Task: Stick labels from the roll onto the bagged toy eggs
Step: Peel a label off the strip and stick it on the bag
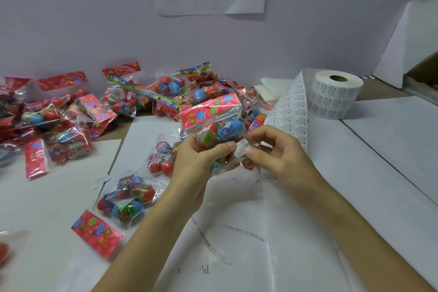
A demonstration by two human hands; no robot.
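Two forearms reach in from the bottom edge and meet over the table [379, 173], where one bag [213, 121] of toy eggs is held up off the surface, pink header topmost. The left hand [196, 159] grips the bag from the left, fingers curled round the plastic and the thumb laid across its front. The right hand [279, 156] has its fingers curled too and pinches a small white label [239, 149] against the bag's lower front, thumb tip on the label. It looks like the press-down step for this bag, with the label partly seated. Behind the right hand a strip [291, 111] of labels trails from the roll [336, 95], which stands at the back right and looks nearly full. A pile [142, 97] of bags fills the back left, with a few more lying nearer the left hand. Which of these already carry a label cannot be told, so much of the work probably remains.
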